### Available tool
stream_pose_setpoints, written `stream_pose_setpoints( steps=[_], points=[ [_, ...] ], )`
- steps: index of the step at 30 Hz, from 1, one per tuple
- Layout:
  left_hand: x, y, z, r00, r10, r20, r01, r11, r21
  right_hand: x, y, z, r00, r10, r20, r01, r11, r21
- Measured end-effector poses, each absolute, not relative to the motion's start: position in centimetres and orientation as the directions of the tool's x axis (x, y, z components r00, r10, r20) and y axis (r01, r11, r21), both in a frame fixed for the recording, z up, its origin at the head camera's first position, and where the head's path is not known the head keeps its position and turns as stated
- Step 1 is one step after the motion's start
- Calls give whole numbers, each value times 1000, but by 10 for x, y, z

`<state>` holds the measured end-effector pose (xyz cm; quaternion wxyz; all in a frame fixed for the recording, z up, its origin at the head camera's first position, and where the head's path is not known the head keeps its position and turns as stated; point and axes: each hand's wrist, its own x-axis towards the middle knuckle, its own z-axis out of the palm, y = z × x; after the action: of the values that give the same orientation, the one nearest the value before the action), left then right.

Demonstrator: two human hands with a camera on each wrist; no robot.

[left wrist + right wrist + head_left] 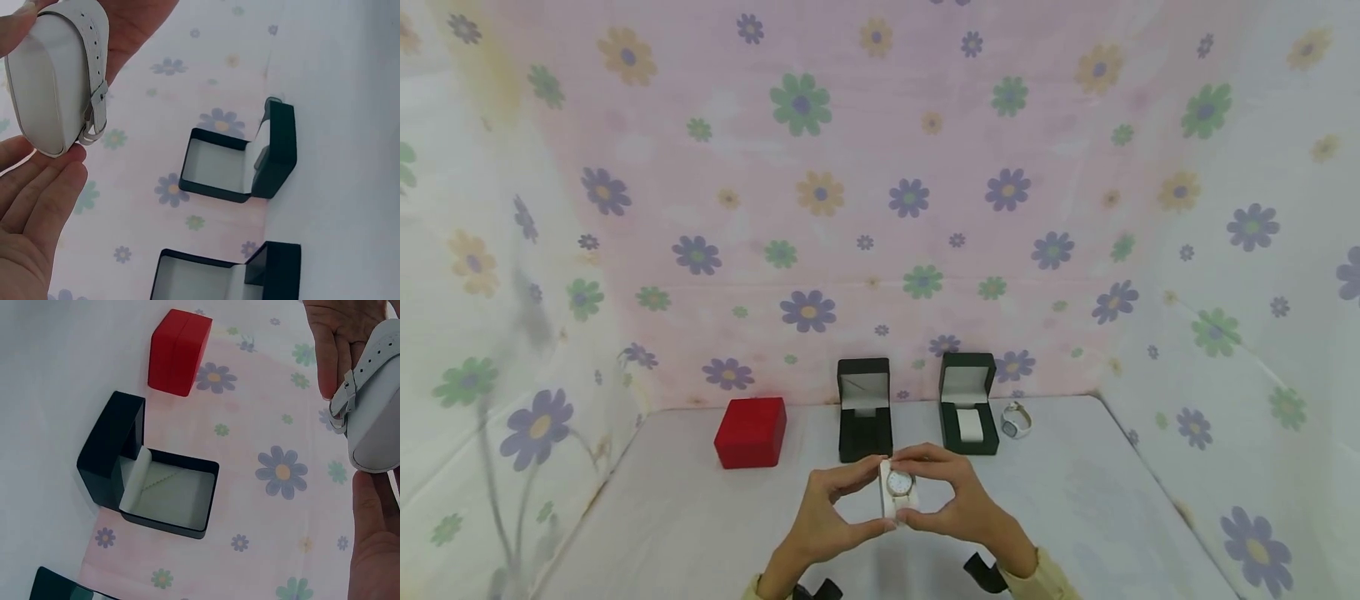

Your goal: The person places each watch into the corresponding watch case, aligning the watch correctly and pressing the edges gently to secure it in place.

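Both hands hold a white-strapped wristwatch point(899, 482) wrapped around a white watch cushion point(885, 493), above the table in front of me. My left hand point(827, 515) grips the cushion's left side between fingers and thumb. From the other side my right hand point(958, 493) holds the cushion and watch the same way. The round white dial faces up toward the head camera. In the left wrist view the strap point(92, 53) is buckled around the cushion, and its buckle point(99, 94) shows. The right wrist view shows the cushion point(381, 428) from its other end.
Behind the hands stands a black watch box point(863, 367) with its lid raised. To its right a dark green box point(967, 360) stands open with a white cushion point(969, 425) inside. A second watch point(1017, 422) lies beside it. A closed red box point(751, 433) sits left.
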<state>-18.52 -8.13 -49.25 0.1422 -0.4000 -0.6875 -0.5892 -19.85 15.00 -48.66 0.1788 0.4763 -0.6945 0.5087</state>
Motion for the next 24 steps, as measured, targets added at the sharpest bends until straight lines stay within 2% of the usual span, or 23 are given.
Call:
stream_pose_setpoints(
  steps=[6,18,24],
  points=[
    [-185,-82,-496,-661,390,641,684,-39,729,-199,150,-489,-493,-469,733,-841,40,-539],
    [-188,-91,-494,-629,421,653,678,-114,726,-194,158,-489,-603,-487,632,-726,7,-688],
    [-187,-94,-494,-633,436,639,680,-81,729,-192,155,-494,-591,-464,659,-727,-48,-685]
  ],
)
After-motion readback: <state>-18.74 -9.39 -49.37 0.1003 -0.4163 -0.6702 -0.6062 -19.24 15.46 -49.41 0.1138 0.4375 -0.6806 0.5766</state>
